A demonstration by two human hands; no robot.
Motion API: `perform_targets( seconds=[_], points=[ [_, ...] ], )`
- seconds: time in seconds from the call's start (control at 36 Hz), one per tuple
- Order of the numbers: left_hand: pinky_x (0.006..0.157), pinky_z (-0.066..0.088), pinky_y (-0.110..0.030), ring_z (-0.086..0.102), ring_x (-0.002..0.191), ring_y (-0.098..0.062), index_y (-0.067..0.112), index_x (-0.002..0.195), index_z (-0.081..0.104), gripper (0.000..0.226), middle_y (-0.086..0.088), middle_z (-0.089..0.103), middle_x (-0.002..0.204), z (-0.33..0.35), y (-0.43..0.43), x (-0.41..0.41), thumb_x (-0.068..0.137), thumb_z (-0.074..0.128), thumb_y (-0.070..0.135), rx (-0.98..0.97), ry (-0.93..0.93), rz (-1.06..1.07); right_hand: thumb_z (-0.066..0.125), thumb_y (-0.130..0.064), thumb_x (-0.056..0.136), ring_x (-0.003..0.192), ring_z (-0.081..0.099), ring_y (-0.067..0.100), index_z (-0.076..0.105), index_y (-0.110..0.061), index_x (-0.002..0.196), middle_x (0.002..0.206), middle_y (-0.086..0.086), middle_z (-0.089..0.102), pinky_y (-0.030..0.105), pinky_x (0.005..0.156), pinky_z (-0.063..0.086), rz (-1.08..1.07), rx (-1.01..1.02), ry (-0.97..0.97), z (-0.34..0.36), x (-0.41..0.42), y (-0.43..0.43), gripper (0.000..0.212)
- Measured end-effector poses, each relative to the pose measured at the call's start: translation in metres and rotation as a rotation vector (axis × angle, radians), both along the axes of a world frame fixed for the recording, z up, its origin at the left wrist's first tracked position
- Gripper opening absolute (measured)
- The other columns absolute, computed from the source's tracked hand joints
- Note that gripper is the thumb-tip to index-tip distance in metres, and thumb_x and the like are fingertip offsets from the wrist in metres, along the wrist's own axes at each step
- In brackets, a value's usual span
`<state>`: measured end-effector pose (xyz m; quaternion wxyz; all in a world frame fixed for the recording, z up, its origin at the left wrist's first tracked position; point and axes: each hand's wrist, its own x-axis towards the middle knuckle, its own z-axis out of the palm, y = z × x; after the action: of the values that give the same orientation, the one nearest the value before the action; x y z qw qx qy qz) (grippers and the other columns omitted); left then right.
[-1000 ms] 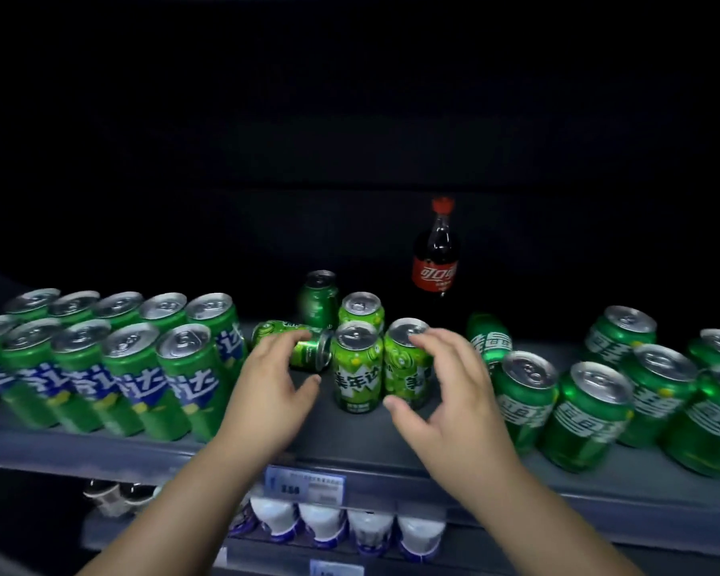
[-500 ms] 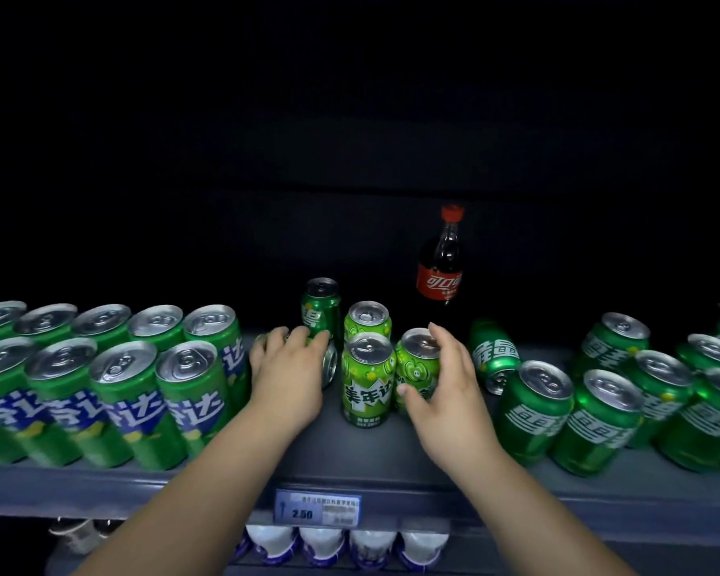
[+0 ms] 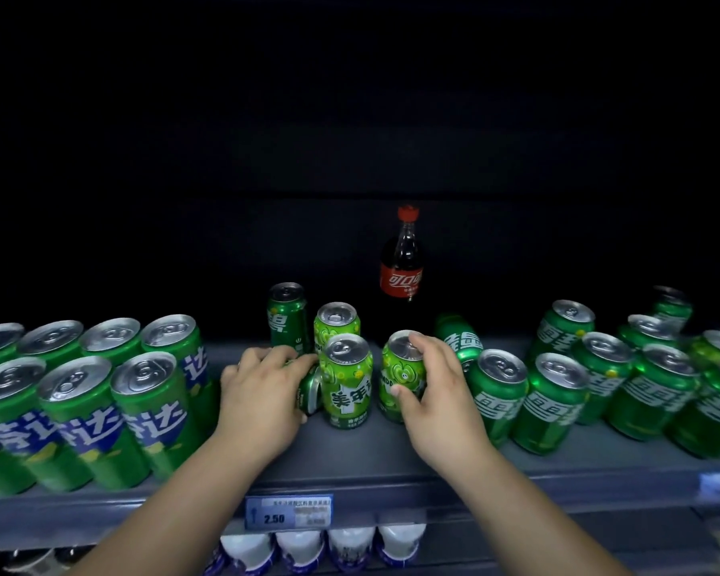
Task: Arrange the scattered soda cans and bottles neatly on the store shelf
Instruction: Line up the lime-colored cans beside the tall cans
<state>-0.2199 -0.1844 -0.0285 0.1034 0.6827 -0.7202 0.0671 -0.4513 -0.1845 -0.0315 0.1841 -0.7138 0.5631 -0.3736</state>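
On the grey shelf (image 3: 391, 459), my left hand (image 3: 262, 392) lies closed over a dark green can on its side (image 3: 310, 392), mostly hidden under my fingers. My right hand (image 3: 437, 392) grips an upright light green apple can (image 3: 400, 376) from its right side. Between my hands stands another upright light green can (image 3: 347, 380), with a third (image 3: 336, 326) behind it. A dark green can (image 3: 287, 315) stands further back. Behind them all is a cola bottle (image 3: 402, 259) with a red cap. Another green can (image 3: 460, 338) lies tipped behind my right hand.
Two rows of green cans with blue labels (image 3: 80, 401) fill the shelf's left side. Rows of dark green cans (image 3: 599, 388) fill the right side. A price tag reading 2.50 (image 3: 288, 511) hangs on the shelf's front edge. White-capped bottles (image 3: 321, 548) stand on the shelf below.
Both hands moved forward onto the cans. The left closed over the lying can; the right wrapped around the right-hand light green can.
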Motion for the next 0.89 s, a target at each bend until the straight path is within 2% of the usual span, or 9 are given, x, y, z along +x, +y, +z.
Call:
perform_targets(
  seconds=[0.17,0.31,0.39,0.44,0.58,0.81,0.89],
  points=[
    [0.087,0.037,-0.040,0.041,0.123,-0.022,0.045,0.140,0.042,0.086,0.017,0.048,0.137,0.001,0.010,-0.018,0.064,0.081,0.048,-0.003,0.012,-0.048,0.066,-0.013,0.092,0.134,0.036,0.006,0.037,-0.025,0.147,0.150,-0.010,0.033,-0.010,0.089,0.016,-0.022,-0.006,-0.001,-0.002,-0.008,0.001,0.063],
    [0.082,0.039,-0.040,0.046,0.118,-0.022,0.046,0.137,0.045,0.090,0.017,0.053,0.132,0.001,0.016,-0.032,0.057,0.084,0.050,0.004,0.006,-0.065,0.065,-0.014,0.093,0.140,0.032,0.010,0.036,-0.026,0.148,0.154,-0.007,0.029,-0.007,0.091,0.013,-0.049,0.003,0.011,-0.002,-0.022,0.001,0.063],
    [0.079,0.040,-0.039,0.049,0.113,-0.021,0.046,0.134,0.049,0.090,0.018,0.056,0.127,-0.002,0.018,-0.040,0.052,0.086,0.050,-0.005,-0.003,-0.073,0.066,-0.012,0.092,0.139,0.035,0.012,0.037,-0.026,0.147,0.153,-0.005,0.032,0.005,0.101,0.021,-0.051,-0.005,0.005,-0.002,-0.030,0.002,0.063],
    [0.079,0.039,-0.039,0.048,0.114,-0.021,0.046,0.135,0.049,0.090,0.018,0.055,0.128,-0.002,0.017,-0.044,0.053,0.085,0.050,-0.013,-0.010,-0.082,0.066,-0.012,0.092,0.137,0.037,0.012,0.038,-0.028,0.146,0.151,-0.006,0.033,0.013,0.102,0.026,-0.048,-0.009,-0.002,0.000,-0.034,0.005,0.062],
    [0.087,0.039,-0.039,0.041,0.123,-0.019,0.046,0.143,0.037,0.087,0.019,0.046,0.137,0.002,0.018,-0.051,0.067,0.079,0.052,-0.009,0.005,-0.115,0.064,-0.013,0.094,0.132,0.040,0.008,0.037,-0.030,0.146,0.151,-0.010,0.032,0.012,0.095,0.028,-0.060,-0.014,0.002,0.001,-0.042,0.010,0.062],
    [0.096,0.043,-0.039,0.040,0.124,-0.018,0.047,0.144,0.035,0.086,0.022,0.044,0.139,0.009,0.017,-0.041,0.070,0.078,0.052,0.000,0.221,-0.124,0.066,-0.020,0.093,0.143,0.033,0.015,0.033,-0.033,0.150,0.160,-0.004,0.027,0.019,0.106,0.028,-0.066,0.014,-0.003,0.001,-0.048,0.012,0.067],
    [0.098,0.043,-0.040,0.040,0.124,-0.018,0.046,0.143,0.038,0.086,0.021,0.046,0.139,0.007,0.020,-0.034,0.069,0.081,0.048,-0.023,0.314,-0.130,0.068,-0.022,0.092,0.148,0.027,0.016,0.027,-0.039,0.153,0.166,-0.005,0.014,0.021,0.109,0.027,-0.032,0.051,-0.018,0.003,-0.050,0.015,0.076]
  ],
)
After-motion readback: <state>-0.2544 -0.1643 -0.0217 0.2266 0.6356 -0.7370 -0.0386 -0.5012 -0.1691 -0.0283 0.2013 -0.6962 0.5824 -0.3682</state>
